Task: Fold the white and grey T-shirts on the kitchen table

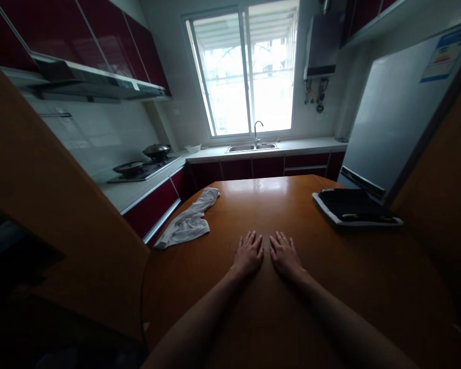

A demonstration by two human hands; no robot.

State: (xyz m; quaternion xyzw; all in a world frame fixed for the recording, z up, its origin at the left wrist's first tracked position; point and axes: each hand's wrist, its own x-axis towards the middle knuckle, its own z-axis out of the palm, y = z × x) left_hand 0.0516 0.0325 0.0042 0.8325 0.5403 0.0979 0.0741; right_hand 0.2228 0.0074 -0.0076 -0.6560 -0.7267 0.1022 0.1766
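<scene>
A large brown wooden table (265, 205) is standing in front of a kitchen counter (315, 145), its smooth top glowing orange-brown and catching a pale patch of light from the window (226, 77) near the far edge, where the corners are slanting. Toward the right edge a flat black bundle (359, 203) is lying, looking like folded fabric, with a white layer showing underneath and a small yellow mark on its near side. Along the left edge a pale grey cloth (190, 220) is lying crumpled, narrowing toward the far left corner and spreading wider toward the near side. Between these two, the left hand (249, 256) and the right hand (286, 256) are resting palms down on the tabletop, side by side with a slim gap, fingers stretching flat toward the far edge. Beyond the right edge, the fridge (392, 113) is running out of view at the side. The table's near part is sinking into shadow, its near edge being hard to make out. The forearms (203, 310) are leaving at the bottom. Folds are hiding the cloth's full shape, and faint marks beside the left hand are showing too dimly to read.
</scene>
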